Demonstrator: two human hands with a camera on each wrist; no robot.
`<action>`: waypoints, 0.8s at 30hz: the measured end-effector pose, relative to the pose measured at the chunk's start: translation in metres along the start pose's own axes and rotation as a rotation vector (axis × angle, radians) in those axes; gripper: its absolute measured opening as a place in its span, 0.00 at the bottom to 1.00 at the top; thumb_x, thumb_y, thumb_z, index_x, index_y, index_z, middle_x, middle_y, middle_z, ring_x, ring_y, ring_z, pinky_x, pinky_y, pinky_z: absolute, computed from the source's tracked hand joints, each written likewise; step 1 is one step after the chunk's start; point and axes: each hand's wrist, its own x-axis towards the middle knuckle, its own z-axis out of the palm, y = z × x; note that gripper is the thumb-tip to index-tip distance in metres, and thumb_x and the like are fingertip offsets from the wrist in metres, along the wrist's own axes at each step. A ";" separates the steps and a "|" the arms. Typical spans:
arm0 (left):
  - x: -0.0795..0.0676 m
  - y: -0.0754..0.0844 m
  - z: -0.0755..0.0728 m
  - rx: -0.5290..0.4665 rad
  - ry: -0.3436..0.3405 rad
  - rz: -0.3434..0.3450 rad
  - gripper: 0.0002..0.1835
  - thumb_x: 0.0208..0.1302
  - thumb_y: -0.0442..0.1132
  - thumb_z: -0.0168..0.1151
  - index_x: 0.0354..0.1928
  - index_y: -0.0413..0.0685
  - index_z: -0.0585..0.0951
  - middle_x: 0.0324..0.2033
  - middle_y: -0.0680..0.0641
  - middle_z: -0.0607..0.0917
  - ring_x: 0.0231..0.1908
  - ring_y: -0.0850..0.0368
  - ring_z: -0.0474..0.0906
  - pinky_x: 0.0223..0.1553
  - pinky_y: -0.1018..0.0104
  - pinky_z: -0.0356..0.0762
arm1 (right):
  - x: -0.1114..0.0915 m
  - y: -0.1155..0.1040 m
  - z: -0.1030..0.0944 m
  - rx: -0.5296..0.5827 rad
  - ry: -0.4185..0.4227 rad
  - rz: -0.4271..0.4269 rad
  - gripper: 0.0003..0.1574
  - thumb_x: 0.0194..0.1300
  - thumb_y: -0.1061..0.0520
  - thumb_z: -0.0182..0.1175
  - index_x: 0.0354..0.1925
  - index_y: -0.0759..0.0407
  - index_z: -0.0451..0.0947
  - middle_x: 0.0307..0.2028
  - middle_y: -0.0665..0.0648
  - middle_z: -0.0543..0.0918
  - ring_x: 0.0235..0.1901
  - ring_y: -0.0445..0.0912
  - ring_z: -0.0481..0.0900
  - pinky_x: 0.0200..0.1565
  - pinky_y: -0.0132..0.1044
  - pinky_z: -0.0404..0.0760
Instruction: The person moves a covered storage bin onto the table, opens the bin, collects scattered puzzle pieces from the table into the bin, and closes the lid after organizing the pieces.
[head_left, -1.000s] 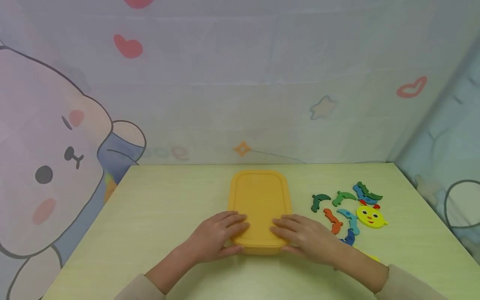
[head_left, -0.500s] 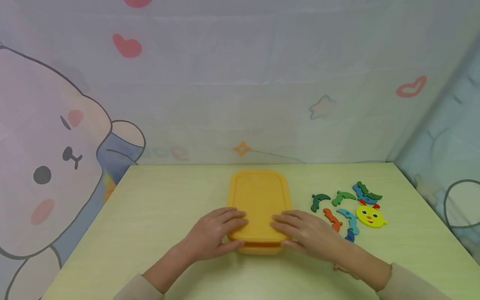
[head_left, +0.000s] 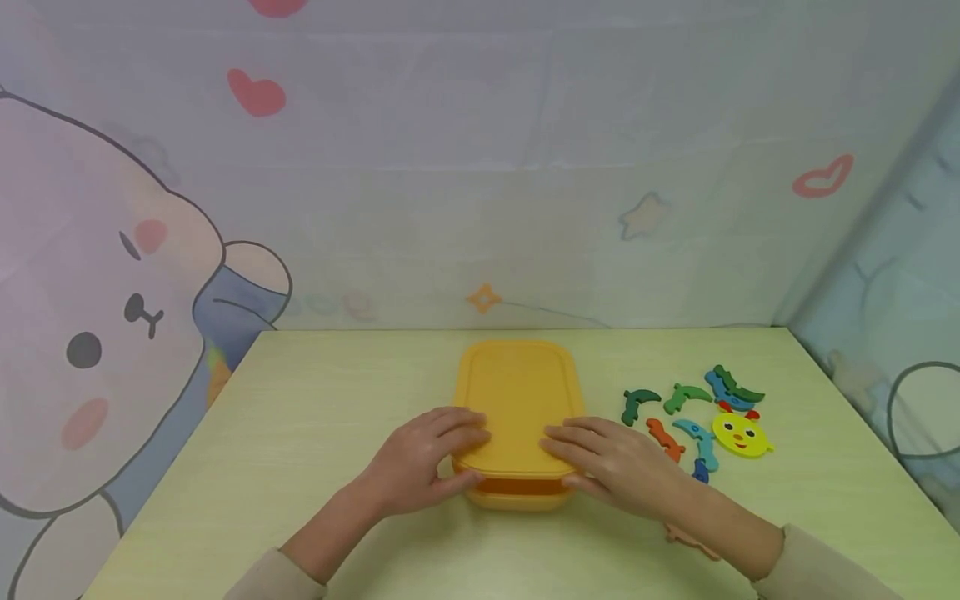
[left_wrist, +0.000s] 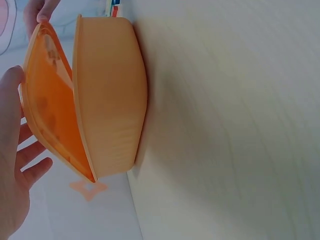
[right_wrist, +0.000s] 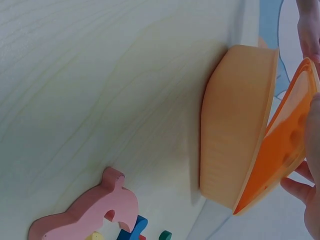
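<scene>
Both arms are stretched forward, with the left hand point(head_left: 416, 465) and right hand point(head_left: 621, 460) pretty much mirroring each other, a gap between them. Backs of the hands face up, fingers angled inward towards the opposite hand. The left thumb point(head_left: 456, 485) sits on the body side of its fingers, same deal with the right thumb point(head_left: 588, 484), so each hand is basically in a pinch. Behind each hand, a bare forearm runs back and outward (left forearm point(head_left: 333, 533), right forearm point(head_left: 727, 525)) into a pale sleeve point(head_left: 279, 578) well behind the wrist. In the left wrist view, that hand's fingers look kinda fanned out.
</scene>
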 end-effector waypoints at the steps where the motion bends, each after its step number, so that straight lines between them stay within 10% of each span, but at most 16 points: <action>1: 0.000 -0.001 -0.001 -0.013 0.005 -0.014 0.23 0.61 0.58 0.55 0.50 0.51 0.79 0.53 0.50 0.78 0.54 0.54 0.73 0.51 0.59 0.75 | 0.000 0.000 0.000 0.001 0.003 0.000 0.27 0.69 0.40 0.44 0.57 0.52 0.74 0.55 0.50 0.78 0.52 0.48 0.75 0.48 0.41 0.79; 18: 0.002 -0.018 -0.002 -0.199 0.081 -0.434 0.16 0.58 0.45 0.63 0.47 0.49 0.80 0.45 0.55 0.81 0.47 0.59 0.77 0.44 0.60 0.78 | 0.001 0.002 -0.001 0.024 0.036 0.014 0.27 0.70 0.41 0.44 0.57 0.52 0.74 0.54 0.50 0.78 0.51 0.48 0.76 0.47 0.42 0.79; 24: 0.003 -0.022 0.000 -0.407 0.048 -0.652 0.16 0.58 0.42 0.63 0.49 0.48 0.79 0.45 0.50 0.81 0.42 0.56 0.79 0.41 0.63 0.80 | 0.000 0.002 0.000 0.020 -0.004 0.032 0.26 0.69 0.41 0.44 0.57 0.51 0.74 0.55 0.49 0.78 0.53 0.47 0.75 0.49 0.41 0.78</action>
